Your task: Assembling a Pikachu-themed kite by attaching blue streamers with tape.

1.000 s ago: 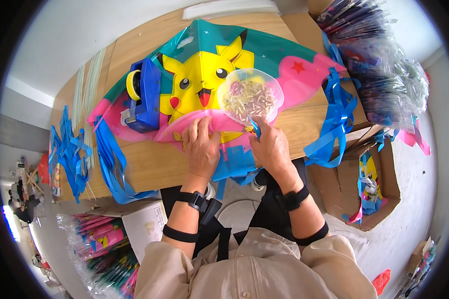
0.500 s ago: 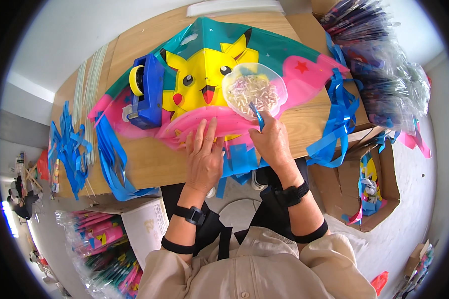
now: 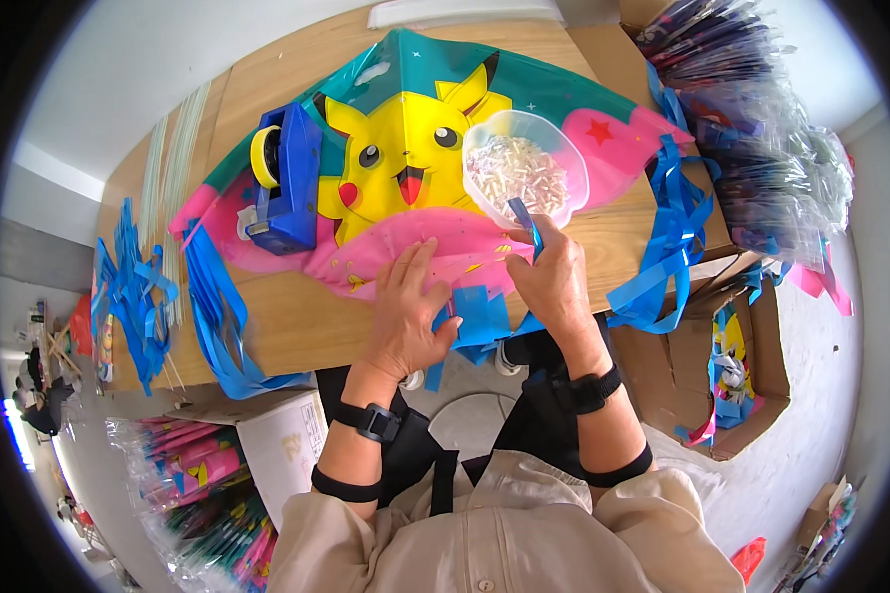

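Note:
A kite (image 3: 405, 158) with a yellow cartoon face, teal top and pink lower edge lies flat on a wooden table (image 3: 287, 316). My left hand (image 3: 408, 314) presses palm down on the kite's pink lower edge, fingers spread. My right hand (image 3: 554, 282) pinches a blue ribbon strip (image 3: 526, 225) at the same edge, just below a clear plastic bowl (image 3: 524, 168) of small white pieces. More blue ribbon pieces (image 3: 480, 316) lie between my hands at the table's near edge.
A blue tape dispenser (image 3: 282, 188) with a yellow roll stands on the kite's left part. Blue ribbon bundles hang at the left (image 3: 129, 296) and right (image 3: 667, 247) table edges. Thin white rods (image 3: 168, 168) lie far left. Bagged kites (image 3: 752, 128) are stacked at right, cardboard boxes (image 3: 722, 366) below.
The kite has slid toward me. My left hand has flattened further left on the pink edge, and my right hand has lifted a blue strip near the bowl.

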`<state>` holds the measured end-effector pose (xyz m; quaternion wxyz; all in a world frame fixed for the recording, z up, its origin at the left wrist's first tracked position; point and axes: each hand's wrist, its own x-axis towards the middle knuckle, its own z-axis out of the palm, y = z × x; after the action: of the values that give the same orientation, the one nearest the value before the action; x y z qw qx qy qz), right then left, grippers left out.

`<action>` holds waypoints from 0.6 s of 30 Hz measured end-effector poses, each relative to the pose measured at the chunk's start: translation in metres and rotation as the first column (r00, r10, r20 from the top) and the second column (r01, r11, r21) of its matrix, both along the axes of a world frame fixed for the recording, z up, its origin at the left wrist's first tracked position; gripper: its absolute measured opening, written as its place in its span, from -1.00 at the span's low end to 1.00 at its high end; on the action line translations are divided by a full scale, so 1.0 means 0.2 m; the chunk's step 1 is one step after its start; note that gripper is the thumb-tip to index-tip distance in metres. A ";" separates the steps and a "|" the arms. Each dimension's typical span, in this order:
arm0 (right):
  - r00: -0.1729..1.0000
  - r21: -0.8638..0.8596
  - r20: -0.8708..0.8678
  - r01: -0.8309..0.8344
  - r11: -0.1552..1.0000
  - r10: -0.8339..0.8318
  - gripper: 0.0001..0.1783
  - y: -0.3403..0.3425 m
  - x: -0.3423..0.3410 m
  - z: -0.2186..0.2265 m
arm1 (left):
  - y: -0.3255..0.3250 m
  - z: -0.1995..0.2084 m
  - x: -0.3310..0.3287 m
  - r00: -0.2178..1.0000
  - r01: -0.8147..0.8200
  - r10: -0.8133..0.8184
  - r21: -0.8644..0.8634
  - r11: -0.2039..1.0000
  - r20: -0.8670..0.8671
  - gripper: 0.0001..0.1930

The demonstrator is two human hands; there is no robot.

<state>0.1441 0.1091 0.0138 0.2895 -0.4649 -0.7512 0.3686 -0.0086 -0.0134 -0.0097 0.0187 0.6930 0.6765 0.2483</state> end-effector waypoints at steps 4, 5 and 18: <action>1.000 0.077 0.012 -0.005 0.997 0.004 -0.65 -0.05 0.04 0.02 | 0.03 0.02 -0.02 0.995 0.001 0.007 -0.080 0.997 0.101 -0.42; 1.000 0.093 0.006 -0.016 0.996 0.015 -0.65 -0.06 0.05 0.03 | 0.03 0.02 -0.02 0.991 -0.003 0.016 -0.093 0.996 0.133 -0.37; 0.971 0.181 0.189 -0.180 0.967 0.146 -0.42 -0.21 0.05 -0.11 | -0.04 0.02 0.09 0.994 -0.077 0.060 -0.206 0.976 -0.087 -0.32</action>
<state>0.1542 0.0673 -0.0074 0.2358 -0.4008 -0.8421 0.2731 0.0100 -0.0210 -0.0062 0.0556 0.6730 0.7225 0.1483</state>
